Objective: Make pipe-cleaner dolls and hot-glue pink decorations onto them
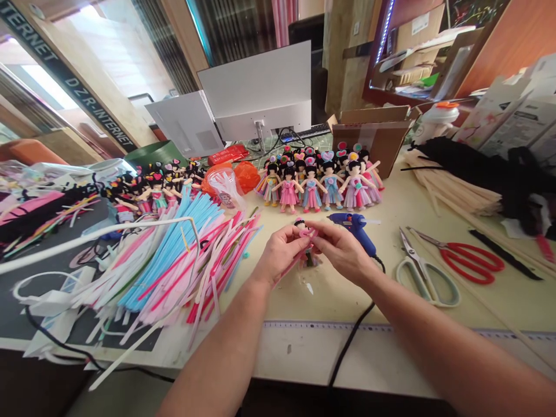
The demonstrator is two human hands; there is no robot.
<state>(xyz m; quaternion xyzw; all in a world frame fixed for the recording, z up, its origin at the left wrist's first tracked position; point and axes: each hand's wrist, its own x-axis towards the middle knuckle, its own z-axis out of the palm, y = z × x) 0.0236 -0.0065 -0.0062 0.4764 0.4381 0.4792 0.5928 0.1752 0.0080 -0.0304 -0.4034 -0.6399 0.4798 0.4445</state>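
Note:
My left hand and my right hand meet over the middle of the table. Both pinch a pink pipe cleaner, which is bent into a small loop between the fingertips. Its pink tail runs down beside my left palm. Just behind my fingers is a small black-haired doll, mostly hidden by them; I cannot tell whether it is touched. A blue glue gun lies to the right of my right hand, its black cable trailing toward me.
Finished pipe-cleaner dolls stand in rows behind my hands. Loose pipe cleaners are heaped at left. White-handled scissors and red-handled scissors lie at right. A ruler strip runs along the front; a monitor and cardboard box stand behind.

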